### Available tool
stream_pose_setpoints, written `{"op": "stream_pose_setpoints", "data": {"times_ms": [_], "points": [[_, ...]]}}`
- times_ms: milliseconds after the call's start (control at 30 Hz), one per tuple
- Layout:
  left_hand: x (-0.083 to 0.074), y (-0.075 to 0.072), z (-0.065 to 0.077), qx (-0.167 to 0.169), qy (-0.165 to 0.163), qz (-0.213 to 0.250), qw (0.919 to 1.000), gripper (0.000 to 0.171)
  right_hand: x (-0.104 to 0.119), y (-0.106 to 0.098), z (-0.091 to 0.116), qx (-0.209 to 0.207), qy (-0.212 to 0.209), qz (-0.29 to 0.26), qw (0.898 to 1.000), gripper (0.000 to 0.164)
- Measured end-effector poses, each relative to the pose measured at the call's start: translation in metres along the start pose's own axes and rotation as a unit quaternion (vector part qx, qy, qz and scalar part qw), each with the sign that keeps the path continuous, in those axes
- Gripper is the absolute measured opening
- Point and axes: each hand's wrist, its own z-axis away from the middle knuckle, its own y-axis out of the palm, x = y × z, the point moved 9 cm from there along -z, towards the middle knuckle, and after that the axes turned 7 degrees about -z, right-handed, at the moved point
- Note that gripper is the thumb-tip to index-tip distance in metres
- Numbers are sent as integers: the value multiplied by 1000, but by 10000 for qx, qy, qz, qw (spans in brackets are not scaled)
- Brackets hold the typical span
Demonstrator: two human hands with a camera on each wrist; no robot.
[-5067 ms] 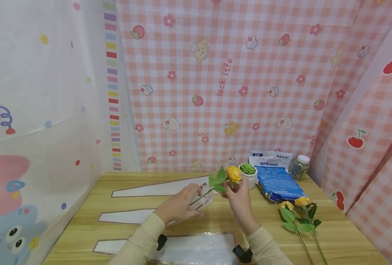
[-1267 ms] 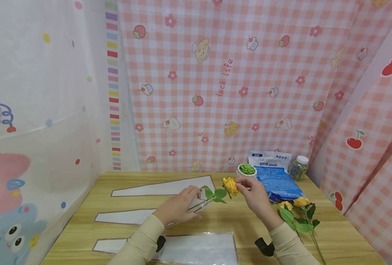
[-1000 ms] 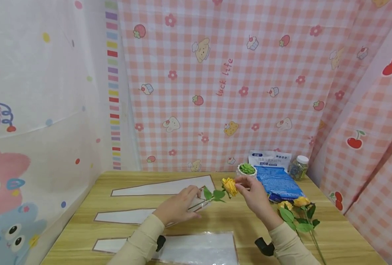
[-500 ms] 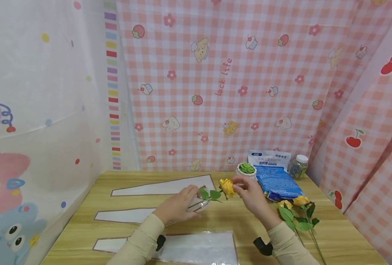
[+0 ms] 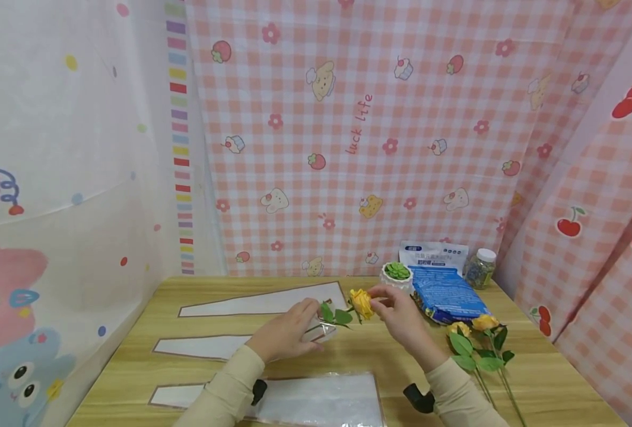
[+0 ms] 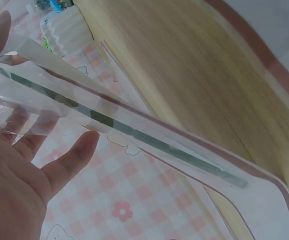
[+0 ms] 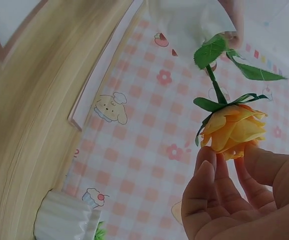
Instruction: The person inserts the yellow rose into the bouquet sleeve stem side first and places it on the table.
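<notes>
A yellow rose [image 5: 361, 303] with green leaves [image 7: 209, 51] lies partly inside a clear flower sleeve [image 6: 272, 205] edged in brown. Through the film in the left wrist view, its green stem [image 6: 169, 150] runs well down the sleeve. My left hand [image 5: 288, 330] holds the sleeve near its mouth, with fingers and thumb around it. At the flower end, my right hand [image 5: 403, 319] pinches the petals of the bloom [image 7: 235, 130] between thumb and fingertips. The leaves sit at the sleeve's mouth and the bloom stays outside.
Several flat sleeves lie on the table, including a wide one [image 5: 321, 400] in front. Two more yellow roses [image 5: 478, 356] lie at the right. Behind them stand a potted succulent [image 5: 397, 273], a blue-and-white bag [image 5: 446, 290] and a white-lidded jar [image 5: 480, 270].
My right hand has shifted from below the bloom to its petal end, and lately moves left with it. The rose has slid deeper into the sleeve. My left hand has stayed in place.
</notes>
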Motion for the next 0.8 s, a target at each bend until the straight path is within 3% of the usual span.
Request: {"op": "stream_pose_setpoints", "data": {"times_ms": [667,800], "points": [[-1,2,-2,125,-32,46,9999,58,7,11,0,-27,-381,-26,9993,17],[-1,1,-2,91,11,13,10000,58,6,14,0,-20,-284,-46,9996,17]]}}
